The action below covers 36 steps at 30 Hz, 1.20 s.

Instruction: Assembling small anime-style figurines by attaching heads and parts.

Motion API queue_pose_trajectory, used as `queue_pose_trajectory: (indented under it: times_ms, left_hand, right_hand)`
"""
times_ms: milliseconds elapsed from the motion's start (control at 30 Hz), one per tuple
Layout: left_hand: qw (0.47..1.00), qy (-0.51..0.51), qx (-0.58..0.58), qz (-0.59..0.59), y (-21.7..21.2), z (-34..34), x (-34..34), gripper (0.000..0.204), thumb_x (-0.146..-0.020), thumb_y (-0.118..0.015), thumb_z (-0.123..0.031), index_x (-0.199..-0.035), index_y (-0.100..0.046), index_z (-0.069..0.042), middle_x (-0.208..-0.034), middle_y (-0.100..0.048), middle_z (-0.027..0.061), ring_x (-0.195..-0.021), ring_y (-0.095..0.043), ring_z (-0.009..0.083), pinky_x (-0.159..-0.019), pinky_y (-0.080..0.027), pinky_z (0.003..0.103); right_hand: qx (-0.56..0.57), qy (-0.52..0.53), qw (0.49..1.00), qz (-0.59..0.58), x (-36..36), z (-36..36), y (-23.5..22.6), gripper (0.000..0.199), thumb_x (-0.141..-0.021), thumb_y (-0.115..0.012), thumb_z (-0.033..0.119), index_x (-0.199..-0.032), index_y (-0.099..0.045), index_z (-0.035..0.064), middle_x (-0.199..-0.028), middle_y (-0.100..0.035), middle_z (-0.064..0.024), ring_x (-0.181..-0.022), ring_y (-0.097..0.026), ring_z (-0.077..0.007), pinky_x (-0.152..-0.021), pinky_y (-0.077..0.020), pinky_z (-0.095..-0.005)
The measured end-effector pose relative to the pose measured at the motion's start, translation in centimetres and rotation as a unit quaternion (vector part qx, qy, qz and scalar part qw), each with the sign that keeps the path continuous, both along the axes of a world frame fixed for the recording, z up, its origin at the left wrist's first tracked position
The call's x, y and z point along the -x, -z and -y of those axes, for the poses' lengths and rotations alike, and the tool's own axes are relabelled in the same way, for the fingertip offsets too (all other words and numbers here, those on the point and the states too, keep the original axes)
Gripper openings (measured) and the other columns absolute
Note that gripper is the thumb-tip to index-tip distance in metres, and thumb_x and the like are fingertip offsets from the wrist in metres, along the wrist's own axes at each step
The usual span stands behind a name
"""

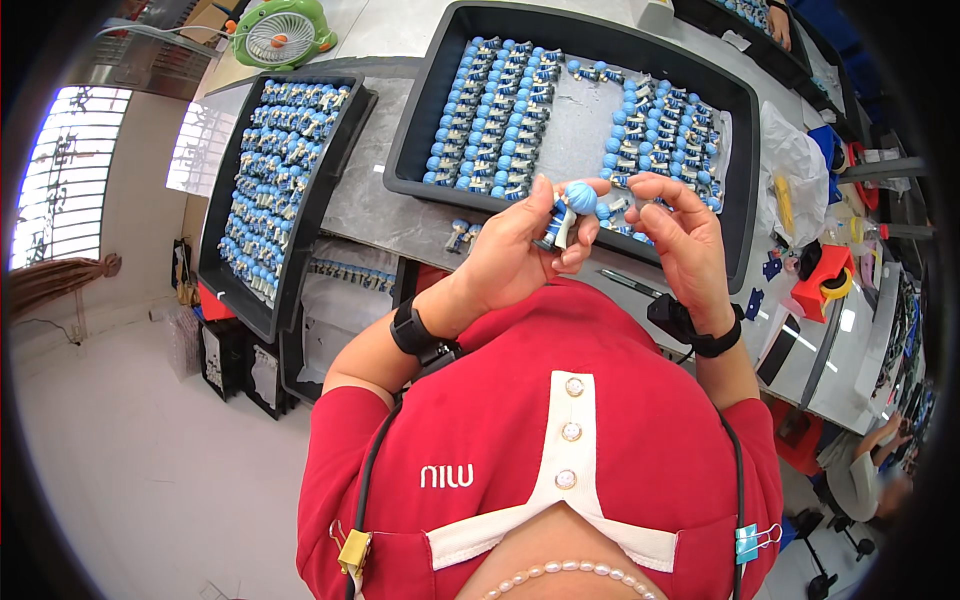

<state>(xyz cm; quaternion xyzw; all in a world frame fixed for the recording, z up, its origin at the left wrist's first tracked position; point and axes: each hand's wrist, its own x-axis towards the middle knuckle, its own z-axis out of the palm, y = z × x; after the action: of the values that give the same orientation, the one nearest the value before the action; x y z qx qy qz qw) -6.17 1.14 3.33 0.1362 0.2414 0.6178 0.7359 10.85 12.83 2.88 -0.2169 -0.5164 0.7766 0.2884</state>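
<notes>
My left hand (pixel 507 252) is closed around a small toy figurine (pixel 578 198) with a round, ridged light-blue head and a blue-and-white body, held upright in front of my chest. Just to the right of it, my right hand (pixel 692 243) has its thumb and forefinger curled toward each other. Whether something tiny sits between those fingertips I cannot make out. Beyond both hands lies a large black tray (pixel 398 178) with rows of similar blue-headed figurines (pixel 487 120) on either side of a bare white strip. A couple of loose figurines (pixel 459 234) rest on the table by my left wrist.
At left a second black tray (pixel 222 180) full of figurines stands tilted, near a green fan (pixel 281 38). A metal pen-like tool (pixel 628 283) lies near my right wrist. On the right are a plastic bag (pixel 793 165), an orange-red tape dispenser (pixel 822 284) and another person (pixel 868 480).
</notes>
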Motion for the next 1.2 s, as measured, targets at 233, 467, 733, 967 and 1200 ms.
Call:
queue_pose_trajectory:
  times_ms: [233, 467, 733, 967, 1200]
  left_hand:
    - [1.000, -0.009, 0.003, -0.011, 0.0, 0.0, -0.1, 0.056, -0.099, -0.022, -0.046, -0.133, -0.036, -0.003, -0.088, -0.051, 0.0054, -0.068, -0.042, 0.0105, -0.060, -0.034, 0.023]
    - [0.992, -0.037, 0.034, -0.119, 0.0, 0.0, -0.7, 0.050, -0.099, -0.029, -0.043, -0.131, -0.039, -0.006, -0.089, -0.050, 0.0043, -0.071, -0.044, 0.0110, -0.064, -0.038, 0.024]
    - [0.988, -0.035, -0.004, -0.147, 0.4, 0.3, -0.3, 0.047, -0.098, -0.033, -0.042, -0.128, -0.041, -0.006, -0.088, -0.051, 0.0034, -0.073, -0.045, 0.0117, -0.065, -0.038, 0.025]
    - [0.998, -0.015, -0.005, -0.067, 0.5, 0.2, -0.1, 0.047, -0.099, -0.030, -0.039, -0.129, -0.041, -0.005, -0.088, -0.053, 0.0054, -0.075, -0.046, 0.0131, -0.068, -0.040, 0.025]
    - [0.999, -0.028, 0.017, -0.031, 0.8, 0.4, 0.6, 0.046, -0.100, -0.029, -0.038, -0.130, -0.041, -0.005, -0.098, -0.057, 0.0078, -0.079, -0.048, 0.0136, -0.071, -0.041, 0.026]
  right_hand:
    - [-0.007, 0.002, 1.000, 0.012, 0.2, 0.1, -0.8, 0.025, -0.085, -0.061, 0.000, -0.110, -0.056, 0.0000, -0.106, -0.059, -0.0072, -0.088, -0.061, -0.0122, -0.080, -0.0491, -0.0246]
    - [-0.209, 0.013, 0.978, 0.004, 2.0, 2.1, -2.3, 0.019, -0.080, -0.064, -0.004, -0.099, -0.062, 0.0008, -0.089, -0.061, -0.0050, -0.081, -0.063, -0.0117, -0.071, -0.0519, -0.0227]
    - [-0.287, 0.086, 0.950, 0.089, 2.3, 0.7, -3.2, 0.010, -0.078, -0.067, 0.001, -0.088, -0.066, 0.0013, -0.078, -0.060, -0.0034, -0.064, -0.058, -0.0070, -0.057, -0.0451, -0.0204]
    - [-0.243, 0.102, 0.957, 0.124, 2.3, -0.5, -2.0, 0.015, -0.078, -0.069, 0.004, -0.093, -0.065, 0.0029, -0.079, -0.060, 0.0009, -0.068, -0.053, -0.0029, -0.061, -0.0431, -0.0177]
    - [-0.244, 0.054, 0.966, 0.068, 2.2, 0.9, -2.1, 0.019, -0.079, -0.068, 0.003, -0.098, -0.063, 0.0028, -0.083, -0.061, 0.0006, -0.071, -0.054, -0.0033, -0.064, -0.0426, -0.0176]
